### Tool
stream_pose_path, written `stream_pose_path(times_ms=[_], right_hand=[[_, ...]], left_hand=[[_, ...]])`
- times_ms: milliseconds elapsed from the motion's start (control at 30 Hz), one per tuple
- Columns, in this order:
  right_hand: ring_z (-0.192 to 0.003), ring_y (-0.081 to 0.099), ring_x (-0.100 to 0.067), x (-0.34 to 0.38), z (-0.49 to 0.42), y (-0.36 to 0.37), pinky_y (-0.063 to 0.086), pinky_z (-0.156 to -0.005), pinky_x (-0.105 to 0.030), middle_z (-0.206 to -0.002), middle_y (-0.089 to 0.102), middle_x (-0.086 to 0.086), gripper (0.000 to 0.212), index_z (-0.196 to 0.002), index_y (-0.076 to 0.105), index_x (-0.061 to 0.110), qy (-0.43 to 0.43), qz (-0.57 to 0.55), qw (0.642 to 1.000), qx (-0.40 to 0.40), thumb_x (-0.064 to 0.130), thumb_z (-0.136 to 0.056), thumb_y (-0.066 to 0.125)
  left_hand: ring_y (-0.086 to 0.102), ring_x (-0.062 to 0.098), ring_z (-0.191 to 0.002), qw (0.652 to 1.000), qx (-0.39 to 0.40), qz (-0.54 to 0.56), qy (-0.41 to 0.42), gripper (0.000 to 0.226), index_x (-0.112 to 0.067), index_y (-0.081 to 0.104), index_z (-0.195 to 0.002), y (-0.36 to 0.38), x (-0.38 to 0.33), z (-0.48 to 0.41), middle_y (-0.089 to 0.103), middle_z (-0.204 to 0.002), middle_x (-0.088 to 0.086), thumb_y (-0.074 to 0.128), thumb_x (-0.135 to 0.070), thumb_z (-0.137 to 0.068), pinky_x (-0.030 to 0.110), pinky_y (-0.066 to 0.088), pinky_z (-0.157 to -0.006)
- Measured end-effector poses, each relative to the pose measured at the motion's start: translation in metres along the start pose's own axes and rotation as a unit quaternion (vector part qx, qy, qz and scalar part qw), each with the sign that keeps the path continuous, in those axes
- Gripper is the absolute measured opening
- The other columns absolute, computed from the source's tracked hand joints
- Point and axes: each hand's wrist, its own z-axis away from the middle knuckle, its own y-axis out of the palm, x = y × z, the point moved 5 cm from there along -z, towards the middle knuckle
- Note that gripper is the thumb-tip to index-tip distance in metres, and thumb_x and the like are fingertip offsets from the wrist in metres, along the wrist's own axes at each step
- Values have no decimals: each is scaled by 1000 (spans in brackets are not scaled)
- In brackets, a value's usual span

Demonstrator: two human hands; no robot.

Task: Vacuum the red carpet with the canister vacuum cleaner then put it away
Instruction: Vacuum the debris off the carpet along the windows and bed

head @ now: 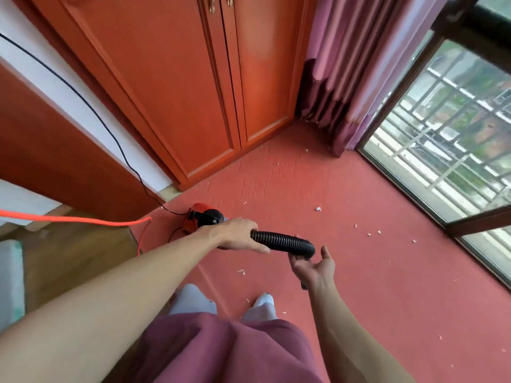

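Your L hand [237, 234] grips the hose [284, 240]; R hand [312, 265] lies open, palm up, under hose end. Grasp end w/ R; sweep scraps [318, 208] beyond it.

Left hand [235, 234] in a curled grip; right hand [313, 265] palm-up, fingers loose.

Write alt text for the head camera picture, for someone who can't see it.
Seen from above, a person's left hand grips the black ribbed hose of a red canister vacuum, while the right hand lies open, palm up, beneath the hose's free end. White scraps dot the red carpet, bordered by an orange wardrobe, a purple curtain and a window.
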Motion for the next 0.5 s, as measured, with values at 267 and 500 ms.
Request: stream_pose_path(times_ms=[267, 500], right_hand=[[-92, 60, -34, 10, 17, 30, 45, -91, -47, -103, 63, -19, 40, -105, 54, 7, -53, 171, 983, -45, 45, -99, 47], [-64, 54, -20, 51, 37, 106, 52, -57, -34, -60, 59, -8, 23, -81, 53, 13, -121, 276, 953, -43, 30, -96, 58]], left_hand=[[61, 22, -75, 999, 44, 16, -3, 43, -22, 59, -91, -21, 25, 1, 62, -80, -1, 76, -58, -73, 36, 50, -71], [53, 18, -84, 995, 56, 41, 77, 40, -21, 52, -97, -43, -24, -39, 57, -93, -1, 75, -51, -83, 30, 39, -71]])
